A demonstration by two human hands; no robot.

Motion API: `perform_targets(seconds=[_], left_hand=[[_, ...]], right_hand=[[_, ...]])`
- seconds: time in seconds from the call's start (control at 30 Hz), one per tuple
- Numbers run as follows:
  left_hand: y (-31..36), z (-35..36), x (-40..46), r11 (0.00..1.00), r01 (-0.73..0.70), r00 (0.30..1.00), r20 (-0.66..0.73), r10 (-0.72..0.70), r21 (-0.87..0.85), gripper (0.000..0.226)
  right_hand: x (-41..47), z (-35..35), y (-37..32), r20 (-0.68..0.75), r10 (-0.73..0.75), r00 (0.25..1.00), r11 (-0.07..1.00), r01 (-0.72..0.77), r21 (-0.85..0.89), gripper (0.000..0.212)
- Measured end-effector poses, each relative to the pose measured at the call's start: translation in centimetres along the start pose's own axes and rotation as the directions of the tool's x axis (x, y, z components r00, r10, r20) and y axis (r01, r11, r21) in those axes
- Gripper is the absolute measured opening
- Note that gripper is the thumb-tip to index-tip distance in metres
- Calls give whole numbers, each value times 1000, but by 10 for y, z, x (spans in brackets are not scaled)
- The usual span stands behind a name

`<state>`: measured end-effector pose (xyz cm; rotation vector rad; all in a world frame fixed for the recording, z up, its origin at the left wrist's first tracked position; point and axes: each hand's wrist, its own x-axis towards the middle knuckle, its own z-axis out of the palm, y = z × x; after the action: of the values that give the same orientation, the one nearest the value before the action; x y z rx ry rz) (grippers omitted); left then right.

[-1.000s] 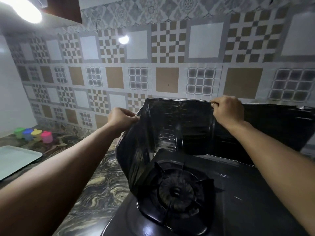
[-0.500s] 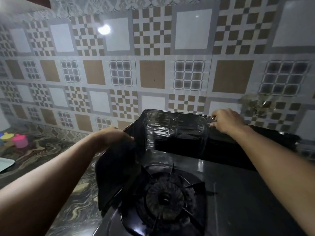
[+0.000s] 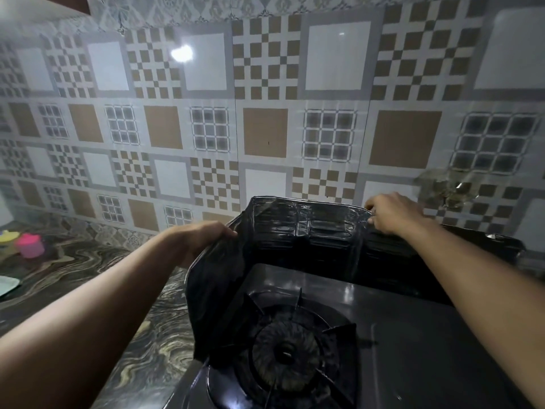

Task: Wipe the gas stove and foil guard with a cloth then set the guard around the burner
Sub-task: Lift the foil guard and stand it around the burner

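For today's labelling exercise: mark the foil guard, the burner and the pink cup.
foil guard (image 3: 306, 228), head view, back panel.
burner (image 3: 284, 354), head view, centre cap.
pink cup (image 3: 30, 245), head view, its side.

Rear wall clad in glossy patterned tiles (image 3: 265, 137) of white, tan and grey squares and checks, a lamp reflection (image 3: 182, 53) at upper left, above a dark marbled stone surface (image 3: 141, 349) bearing small pink (image 3: 30, 245) and yellow (image 3: 6, 236) plastic cups at far left.

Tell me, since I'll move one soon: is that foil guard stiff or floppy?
Probably floppy: the foil guard is creased and its left panel sags under the left hand. Likely light, since both hands, the right hand too, hold only its top edge.
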<state>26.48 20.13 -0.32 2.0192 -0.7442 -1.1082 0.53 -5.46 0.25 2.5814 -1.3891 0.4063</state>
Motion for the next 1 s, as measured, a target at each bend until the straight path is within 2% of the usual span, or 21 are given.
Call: perform_targets(seconds=[0.1, 0.17, 0.23, 0.37, 0.53, 0.67, 0.87, 1.0], left_hand=[[3, 0, -1, 999, -40, 999, -5, 39, -33, 36], [5, -2, -4, 999, -44, 999, -32, 43, -13, 34], [7, 0, -8, 997, -64, 994, -88, 68, 53, 31], [8, 6, -7, 969, -129, 945, -270, 184, 209, 18], [7, 2, 1, 928, -162, 882, -373, 289, 334, 25], [10, 2, -1, 889, -114, 865, -395, 308, 443, 27], [11, 0, -1, 823, -66, 855, -393, 338, 564, 32], [10, 0, -1, 844, -111, 901, -306, 309, 525, 28]], right_hand=[[2, -2, -5, -43, 21, 999, 998, -19, 62, 22], [3, -3, -10, 27, 24, 999, 998, -26, 61, 21], [3, -4, -14, 61, 23, 998, 999, -25, 36, 20], [3, -5, -20, 34, 1, 999, 999, -2, 50, 20], [2, -6, -19, 34, 5, 999, 995, -8, 95, 15], [1, -6, -18, 11, 38, 999, 986, -40, 159, 8], [3, 2, -11, -20, 58, 998, 981, -54, 185, 11], [2, 4, -8, -37, 70, 997, 982, -62, 178, 7]])
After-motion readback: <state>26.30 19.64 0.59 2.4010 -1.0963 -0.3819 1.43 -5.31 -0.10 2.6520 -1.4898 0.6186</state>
